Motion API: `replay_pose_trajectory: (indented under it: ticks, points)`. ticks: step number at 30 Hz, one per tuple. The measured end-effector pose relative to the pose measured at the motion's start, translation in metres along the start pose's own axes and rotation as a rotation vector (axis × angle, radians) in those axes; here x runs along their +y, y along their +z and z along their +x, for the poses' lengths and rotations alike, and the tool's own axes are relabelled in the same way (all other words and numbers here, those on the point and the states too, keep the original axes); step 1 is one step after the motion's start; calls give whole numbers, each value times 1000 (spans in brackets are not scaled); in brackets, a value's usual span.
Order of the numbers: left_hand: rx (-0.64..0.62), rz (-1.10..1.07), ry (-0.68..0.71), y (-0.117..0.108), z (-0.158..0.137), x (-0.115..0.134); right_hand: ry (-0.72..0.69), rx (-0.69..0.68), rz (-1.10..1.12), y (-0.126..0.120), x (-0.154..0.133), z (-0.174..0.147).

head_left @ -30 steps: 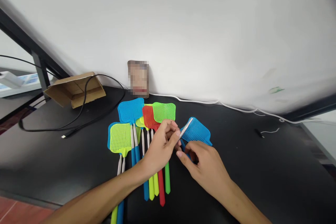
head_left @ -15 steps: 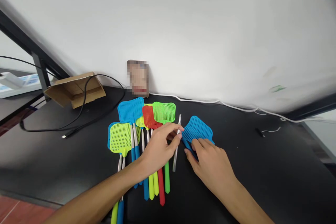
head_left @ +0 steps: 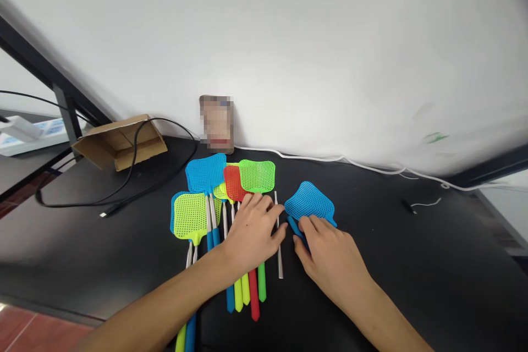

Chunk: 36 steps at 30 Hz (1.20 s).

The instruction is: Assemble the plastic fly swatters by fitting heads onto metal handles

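Observation:
My left hand (head_left: 253,231) is open over the metal rod (head_left: 280,261), thumb and index finger apart on either side of it; contact is unclear. The rod lies on the black table, beside the green fly swatter (head_left: 258,177). My right hand (head_left: 330,247) is closed around a blue handle (head_left: 295,228), whose lower part it hides. Just above that hand lies a blue swatter head (head_left: 311,202) with no rod visible in it. Left of the rod, several fly swatters lie in a row, among them a red one (head_left: 233,182), a blue one (head_left: 206,173) and a yellow-green one (head_left: 190,217).
An open cardboard box (head_left: 138,146) with a black cable (head_left: 134,157) over it stands at the back left. A blurred phone-shaped object (head_left: 218,124) leans on the white wall. Along the wall runs a white cable (head_left: 305,159). A small black connector (head_left: 409,207) lies far right.
My left hand has let go of the metal rod and spread its fingers. The rod's top has shifted left and its lower end right. My right hand stays on the blue handle.

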<state>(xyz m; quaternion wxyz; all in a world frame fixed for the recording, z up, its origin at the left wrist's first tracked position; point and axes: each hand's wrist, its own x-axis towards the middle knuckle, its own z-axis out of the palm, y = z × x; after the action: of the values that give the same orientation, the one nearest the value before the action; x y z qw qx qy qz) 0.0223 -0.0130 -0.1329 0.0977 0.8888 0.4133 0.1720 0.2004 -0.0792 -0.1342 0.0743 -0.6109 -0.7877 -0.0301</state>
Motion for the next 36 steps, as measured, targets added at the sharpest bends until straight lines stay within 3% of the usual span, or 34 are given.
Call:
replay_pose_trajectory:
  ticks: [10, 20, 27, 36]
  points:
    - [55, 164, 10, -4, -2, 3, -6, 14, 3, 3, 1, 1]
    - [5, 86, 26, -1, -4, 7, -6, 8, 21, 4, 2, 1]
    - [21, -350, -176, -18, 2, -3, 13, -2, 51, 2, 3, 0]
    - [114, -1208, -406, -19, 11, -5, 64, 32, 199, -4, 2, 0]
